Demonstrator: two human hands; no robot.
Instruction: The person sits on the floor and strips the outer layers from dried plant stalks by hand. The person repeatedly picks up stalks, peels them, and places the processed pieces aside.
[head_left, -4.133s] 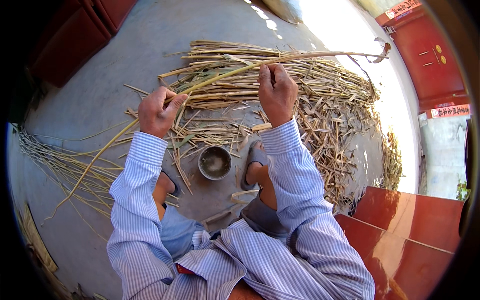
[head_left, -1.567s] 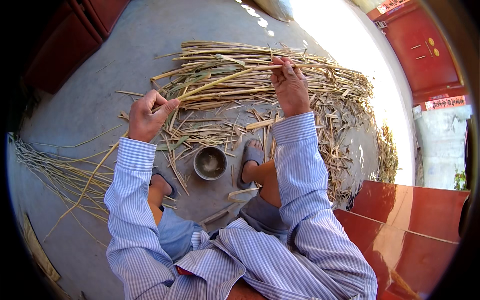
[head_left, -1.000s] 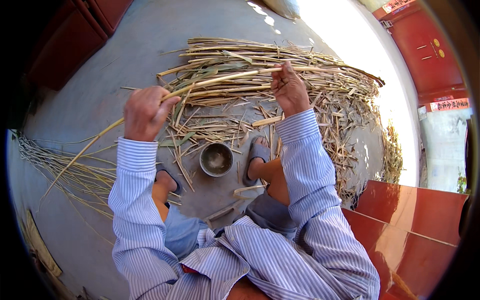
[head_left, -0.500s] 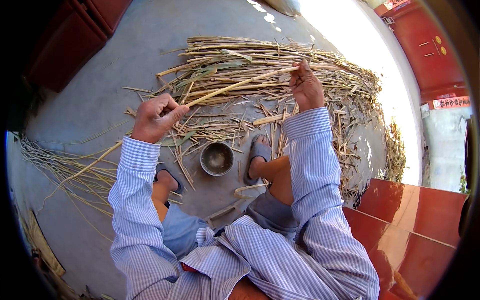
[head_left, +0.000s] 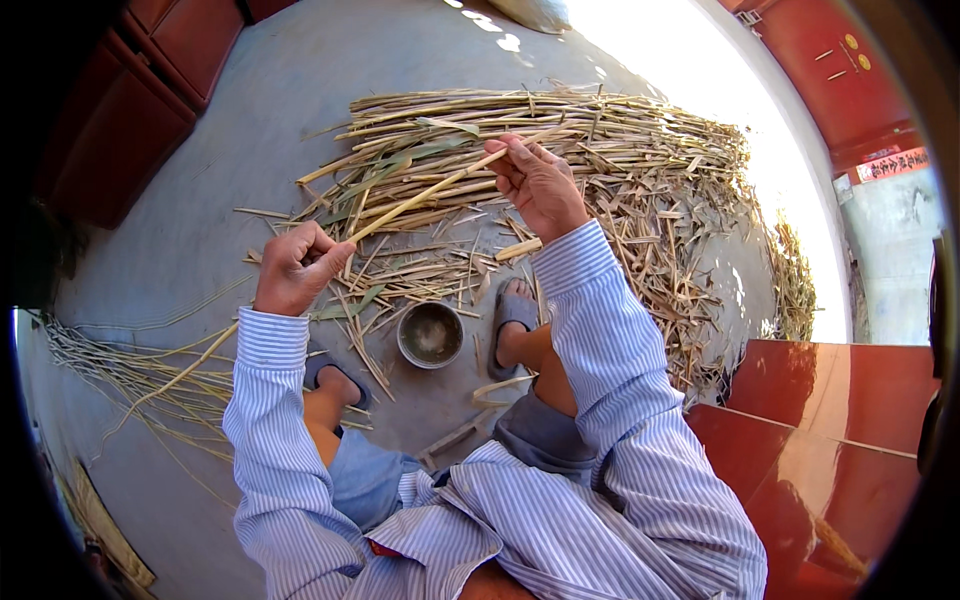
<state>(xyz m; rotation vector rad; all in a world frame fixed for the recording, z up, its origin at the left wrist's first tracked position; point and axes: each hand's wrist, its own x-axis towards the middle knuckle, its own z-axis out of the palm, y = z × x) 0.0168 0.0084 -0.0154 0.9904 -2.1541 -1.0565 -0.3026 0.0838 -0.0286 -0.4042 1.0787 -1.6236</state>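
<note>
Clenching one yellow stalk (head_left: 425,205), the left hand (head_left: 300,268) is gripping firmly; the right hand (head_left: 542,188), pinching it, is sitting nearer than before

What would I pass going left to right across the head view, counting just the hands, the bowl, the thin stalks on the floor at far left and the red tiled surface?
Thin stalks, left hand, bowl, right hand, red tiled surface.

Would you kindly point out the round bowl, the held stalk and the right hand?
Round bowl (head_left: 431,364): head view, on its near wall.
Held stalk (head_left: 423,197): head view, on its middle stretch.
Right hand (head_left: 545,189): head view, on its middle.
</note>
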